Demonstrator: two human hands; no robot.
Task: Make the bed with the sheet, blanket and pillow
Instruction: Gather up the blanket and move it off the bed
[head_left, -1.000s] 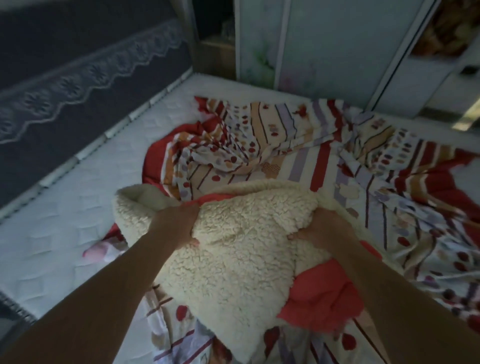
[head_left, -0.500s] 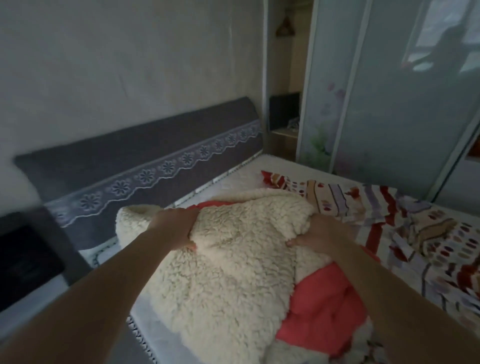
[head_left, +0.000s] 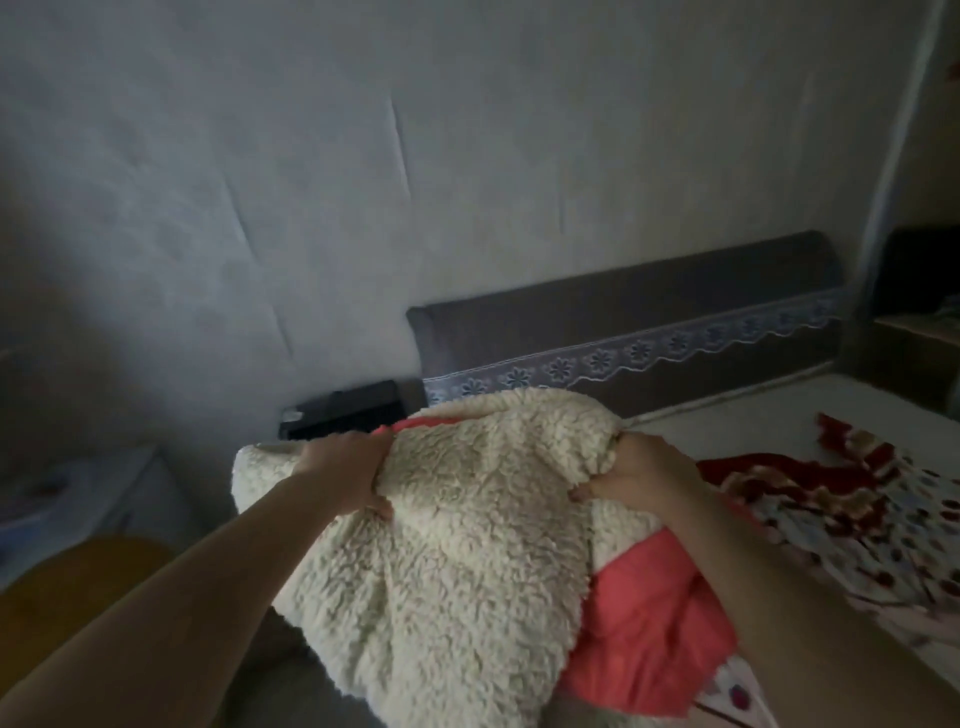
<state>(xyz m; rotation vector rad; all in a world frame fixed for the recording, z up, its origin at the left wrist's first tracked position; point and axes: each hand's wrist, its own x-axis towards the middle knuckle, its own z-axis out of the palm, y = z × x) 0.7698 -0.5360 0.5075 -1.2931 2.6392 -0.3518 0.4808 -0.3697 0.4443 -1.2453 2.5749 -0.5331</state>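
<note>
Head view shows a cream fleece blanket (head_left: 467, 545) with a coral-red lining, bunched at the centre of the frame and hanging toward 6 o'clock. The left hand (head_left: 345, 478) grips its upper edge at 9 o'clock of the bundle, fingers curled together into the pile. The right hand (head_left: 641, 475) grips the edge at 3 o'clock, fingers curled tight and pinching a fold. A crumpled patterned sheet (head_left: 857, 509) lies on the mattress (head_left: 779, 410) at 3 o'clock. The grey headboard (head_left: 649, 317) with a lace trim stands against the wall at 1 o'clock. A black object (head_left: 343, 410) sits just behind the blanket at 11 o'clock.
</note>
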